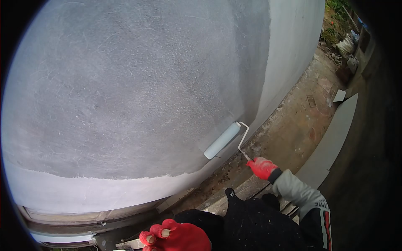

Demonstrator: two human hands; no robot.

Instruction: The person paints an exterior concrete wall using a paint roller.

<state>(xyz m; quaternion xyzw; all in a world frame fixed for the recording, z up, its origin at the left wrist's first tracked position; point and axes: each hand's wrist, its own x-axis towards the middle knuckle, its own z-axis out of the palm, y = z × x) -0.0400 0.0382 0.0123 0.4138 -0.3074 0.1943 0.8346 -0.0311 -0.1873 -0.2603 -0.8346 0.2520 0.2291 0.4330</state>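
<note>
My right hand [262,168], in a red glove, is closed around the handle of a paint roller [222,140]. The roller's long pale blue sleeve lies slantwise against the wall [138,88], near its lower right part. A bent white wire frame joins sleeve and handle. Most of the wall is grey, with a pale band along its lower and right margins. My left hand [184,237], in a red glove with bare fingertips, is low in view. Its fingers are loosely bent and slightly apart, with nothing visible in them; the bottom edge cuts off part of the hand.
Bare, dirty ground [293,111] runs along the wall's foot. A long pale panel [335,140] lies to the right, with a small white piece [339,96] by its far end. Farther off are white bags [346,45] and plants [333,25]. Wooden framing [83,216] sits below the wall.
</note>
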